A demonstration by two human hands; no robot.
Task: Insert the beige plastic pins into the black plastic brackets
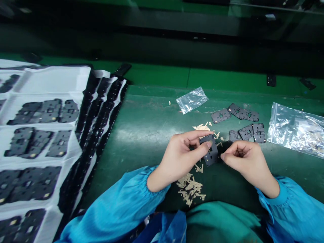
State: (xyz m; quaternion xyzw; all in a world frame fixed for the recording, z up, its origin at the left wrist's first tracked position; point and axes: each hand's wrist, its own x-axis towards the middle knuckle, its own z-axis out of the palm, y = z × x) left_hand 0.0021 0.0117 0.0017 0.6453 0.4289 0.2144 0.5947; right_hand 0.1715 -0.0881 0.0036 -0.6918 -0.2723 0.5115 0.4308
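A green-topped desk [152, 114] fills the view, and along its left side lies a white sheet [53, 79] divided into rows of cells, each carrying dark perforated plates. Right beside it rises a slanted stack of more such sheets [101, 114], seen as a black-and-white edge. Toward the far right sits a clear plastic bag [296, 130] with tan bits inside, and a smaller, flatter clear bag [192, 100] lies further up the desk. Blue gathered sleeves [116, 202] come in from the bottom of the view, over a teal-green cloth [220, 222] in the person's lap.

The work in hand is at one dark plate [210, 156], held up just off the desk between the two hands. The left hand [179, 158] is closed on it, thumb on the face and fingers reaching behind the top edge. The right hand [246, 162] is curled, thumb and forefinger [223, 156] pinched together just beside the plate's lower right edge; whether they hold anything small there is too fine to tell.

Further plates lie flat on the desk — a loose group [246, 132] just beyond the right hand. Tan paper-like scraps [189, 189] sit in a heap below the held plate, with a smaller scatter [201, 127] above it.
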